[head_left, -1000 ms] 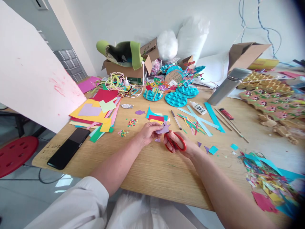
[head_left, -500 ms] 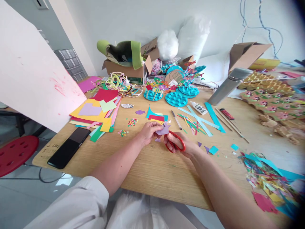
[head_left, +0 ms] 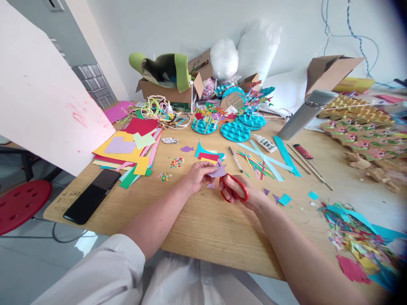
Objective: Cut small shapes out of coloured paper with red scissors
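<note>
Purple paper, pinched above the worktop by the grip of our left hand, could be miscut if it flexes near the red-handled scissors, round which our right hand curls its grip.

No text is legible — white bottle's label and tabletop writing included.

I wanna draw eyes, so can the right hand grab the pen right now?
Probably not straight away: the right hand is holding the red-handled scissors. Otherwise the way looks free: the pen lies close by with nothing on top.
</note>
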The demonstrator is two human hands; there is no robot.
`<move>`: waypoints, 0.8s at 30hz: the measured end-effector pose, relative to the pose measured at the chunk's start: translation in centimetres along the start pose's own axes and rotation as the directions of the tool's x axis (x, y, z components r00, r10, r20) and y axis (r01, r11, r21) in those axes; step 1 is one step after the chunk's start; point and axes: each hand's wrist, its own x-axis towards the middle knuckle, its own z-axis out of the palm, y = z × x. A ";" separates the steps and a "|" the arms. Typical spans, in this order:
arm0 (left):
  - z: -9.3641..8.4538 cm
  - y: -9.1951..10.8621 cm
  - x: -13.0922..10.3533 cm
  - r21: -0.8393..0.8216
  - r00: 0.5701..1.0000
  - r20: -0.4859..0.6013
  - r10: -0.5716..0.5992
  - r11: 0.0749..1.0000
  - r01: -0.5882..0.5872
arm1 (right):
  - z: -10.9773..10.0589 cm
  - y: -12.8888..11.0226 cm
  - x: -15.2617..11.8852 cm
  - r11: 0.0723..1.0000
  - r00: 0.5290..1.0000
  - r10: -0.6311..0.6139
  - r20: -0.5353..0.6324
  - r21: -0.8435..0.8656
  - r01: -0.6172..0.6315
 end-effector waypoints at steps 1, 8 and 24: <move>0.0 0.0 0.0 0.007 1.000 0.006 0.002 1.000 -0.002 | 0.0 -0.1 0.0 1.000 1.000 -0.003 -0.007 -0.009 0.003; 0.2 0.3 -0.3 0.006 1.000 -0.018 0.018 1.000 -0.018 | 0.2 -0.3 0.0 0.998 0.999 0.046 -0.018 -0.046 -0.047; 0.6 0.3 -0.6 0.053 0.999 0.014 0.029 0.998 -0.030 | 0.3 -0.8 0.1 0.995 0.997 0.066 -0.028 -0.068 -0.068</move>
